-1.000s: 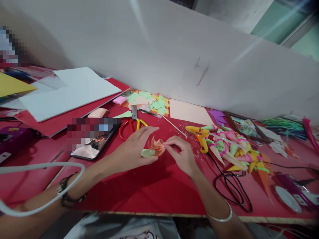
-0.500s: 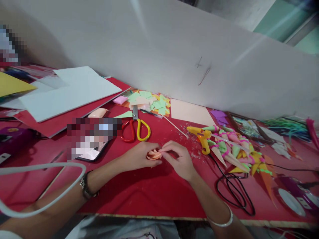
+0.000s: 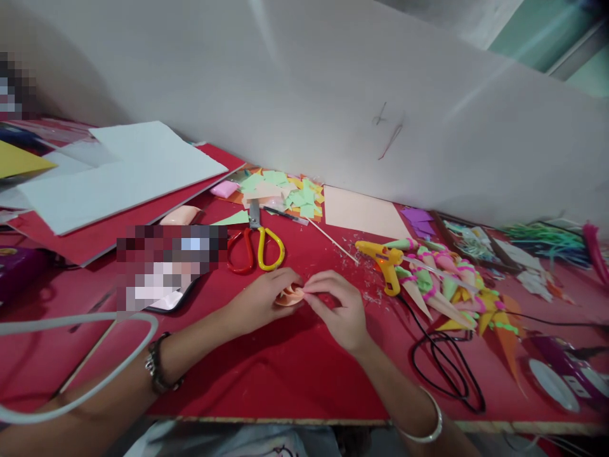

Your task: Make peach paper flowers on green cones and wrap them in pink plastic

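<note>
My left hand (image 3: pixel 262 299) is curled around a small rolled piece of peach paper (image 3: pixel 288 297), whose curved layers show between thumb and fingers. At the paper's right edge my right hand (image 3: pixel 341 311) pinches with thumb and fingertips. Both hands are just above the red table (image 3: pixel 285 374), close together. Behind them lie scissors (image 3: pixel 270 249) with one red and one yellow handle. To the right of my right hand rests a yellow hot glue gun (image 3: pixel 387 263).
Paper cones (image 3: pixel 442 270) with pink and green trim are heaped at the right, beside a coiled black cord (image 3: pixel 447 368). Several paper scraps (image 3: pixel 271 184) and a peach sheet (image 3: pixel 361 209) lie along the wall. A phone (image 3: pixel 174 298) lies left of my hands.
The view has shifted slightly. My left hand and the peach paper have moved a little to the left, and my right hand still pinches the paper's edge.
</note>
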`<state>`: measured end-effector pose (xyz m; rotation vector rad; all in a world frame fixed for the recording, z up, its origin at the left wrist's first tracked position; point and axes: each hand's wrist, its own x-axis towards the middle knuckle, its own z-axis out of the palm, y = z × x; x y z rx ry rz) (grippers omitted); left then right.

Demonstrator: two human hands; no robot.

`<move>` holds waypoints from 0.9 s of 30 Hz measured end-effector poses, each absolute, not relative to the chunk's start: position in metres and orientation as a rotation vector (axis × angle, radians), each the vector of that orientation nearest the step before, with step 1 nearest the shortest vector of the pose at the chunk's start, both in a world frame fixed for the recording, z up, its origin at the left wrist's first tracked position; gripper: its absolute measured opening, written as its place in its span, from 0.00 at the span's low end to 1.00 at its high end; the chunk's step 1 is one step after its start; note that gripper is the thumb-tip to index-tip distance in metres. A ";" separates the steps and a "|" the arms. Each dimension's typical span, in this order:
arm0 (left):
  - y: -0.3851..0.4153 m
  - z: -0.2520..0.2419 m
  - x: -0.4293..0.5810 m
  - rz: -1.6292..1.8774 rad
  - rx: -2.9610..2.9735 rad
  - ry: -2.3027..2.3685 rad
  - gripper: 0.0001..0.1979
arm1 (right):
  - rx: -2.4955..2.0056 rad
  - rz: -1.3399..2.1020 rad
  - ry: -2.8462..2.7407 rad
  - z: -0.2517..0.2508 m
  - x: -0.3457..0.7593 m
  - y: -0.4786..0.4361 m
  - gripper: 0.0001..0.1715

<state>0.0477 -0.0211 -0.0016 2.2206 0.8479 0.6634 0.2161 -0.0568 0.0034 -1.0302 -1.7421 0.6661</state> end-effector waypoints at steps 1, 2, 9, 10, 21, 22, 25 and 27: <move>-0.021 -0.003 0.047 0.667 2.213 0.861 0.06 | -1.028 0.660 -1.750 0.003 0.216 -0.057 0.06; -0.021 -0.004 0.047 0.670 2.208 0.876 0.06 | -1.026 0.656 -1.760 0.003 0.216 -0.057 0.07; -0.023 -0.004 0.048 0.609 2.218 0.904 0.05 | -1.007 0.630 -1.814 0.000 0.218 -0.057 0.08; -0.023 -0.003 0.048 0.601 2.204 0.912 0.05 | -1.008 0.626 -1.818 0.000 0.218 -0.057 0.08; -0.026 -0.003 0.048 0.567 2.137 0.911 0.05 | -1.024 0.689 -1.805 -0.002 0.219 -0.055 0.08; -0.026 -0.003 0.048 0.566 2.138 0.909 0.04 | -1.016 0.726 -1.805 -0.001 0.219 -0.055 0.08; -0.025 -0.001 0.047 0.553 2.151 0.892 0.04 | -0.993 0.823 -1.804 0.001 0.218 -0.055 0.09; -0.024 -0.001 0.046 0.540 2.163 0.886 0.04 | -0.984 0.861 -1.789 0.002 0.218 -0.055 0.09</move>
